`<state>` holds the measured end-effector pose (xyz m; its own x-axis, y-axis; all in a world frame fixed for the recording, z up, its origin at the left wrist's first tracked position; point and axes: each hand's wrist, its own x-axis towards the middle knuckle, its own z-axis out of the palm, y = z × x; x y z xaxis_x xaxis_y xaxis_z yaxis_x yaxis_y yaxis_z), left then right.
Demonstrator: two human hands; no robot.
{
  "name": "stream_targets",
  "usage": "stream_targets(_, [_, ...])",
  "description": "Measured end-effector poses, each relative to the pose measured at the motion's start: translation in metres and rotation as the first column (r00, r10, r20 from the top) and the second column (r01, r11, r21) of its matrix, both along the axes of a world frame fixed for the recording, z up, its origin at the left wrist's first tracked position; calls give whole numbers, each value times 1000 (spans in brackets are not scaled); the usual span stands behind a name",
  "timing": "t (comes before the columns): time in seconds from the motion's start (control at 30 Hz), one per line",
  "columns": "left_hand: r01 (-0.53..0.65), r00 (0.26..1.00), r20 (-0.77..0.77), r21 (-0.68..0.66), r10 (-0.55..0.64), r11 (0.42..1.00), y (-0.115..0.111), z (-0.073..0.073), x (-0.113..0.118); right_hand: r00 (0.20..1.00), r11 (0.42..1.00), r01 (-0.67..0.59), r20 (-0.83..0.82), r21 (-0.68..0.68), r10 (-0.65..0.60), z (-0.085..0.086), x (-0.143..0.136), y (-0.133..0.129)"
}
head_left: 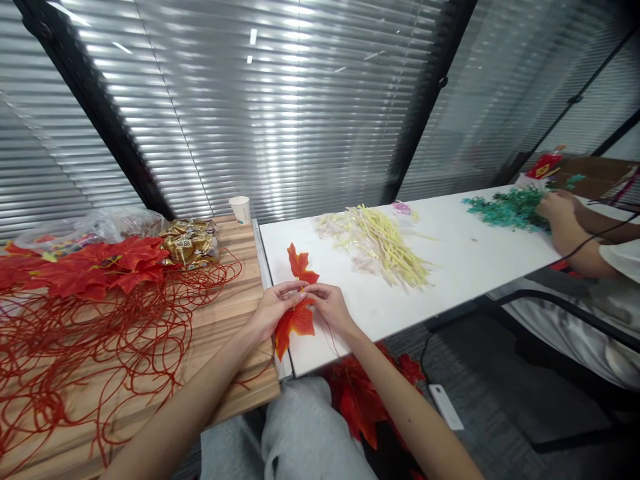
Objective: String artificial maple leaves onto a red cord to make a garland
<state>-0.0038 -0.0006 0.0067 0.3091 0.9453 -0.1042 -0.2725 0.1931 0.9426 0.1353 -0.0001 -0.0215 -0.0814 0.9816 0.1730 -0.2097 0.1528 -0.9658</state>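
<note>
Bare forearms [200, 393] reach up from the bottom edge — left hand [276, 308] and right hand [330, 307] meet just below frame centre, both pinching the red leaves [296, 327] at their middle, over the white table [460, 267]. Tangled red cord [145, 327] sits lower left, yellow strips [385, 243] right of centre — co-worker's hands [557, 205] far right, at green foliage [515, 208].

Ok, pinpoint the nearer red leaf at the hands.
Find where the wooden table meets the white table. Beside that seam, the left hand and right hand are close together. The nearer red leaf points toward the wearer's lap; the other leaf points toward the blinds.
</note>
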Motion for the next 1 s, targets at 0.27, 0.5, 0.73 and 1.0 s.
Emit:
stream_targets(0.27, [-13, 1000, 13, 6, 13, 1000, 2, -3, 0, 999, 997, -11, 32, 75, 9, 1, 0, -2])
stream_targets(0.5, [-61, 998, 14, -43, 62, 997, 1, -1, 1, 998, 996, -4, 70, 85, -2, 3, -1, -3])
stream_targets(0.73, [-38, 999, 13, -28, 38, 999, 0, 2, 1, 997, 996, 0, 73, 85, -7, 3, 0, -4])
stream_targets(1.0, [-25, 1000, 12, -6, 25, 1000, 1, 1, 0, 996, 998, -2, 84, 66, -4, 6, -1, -5])
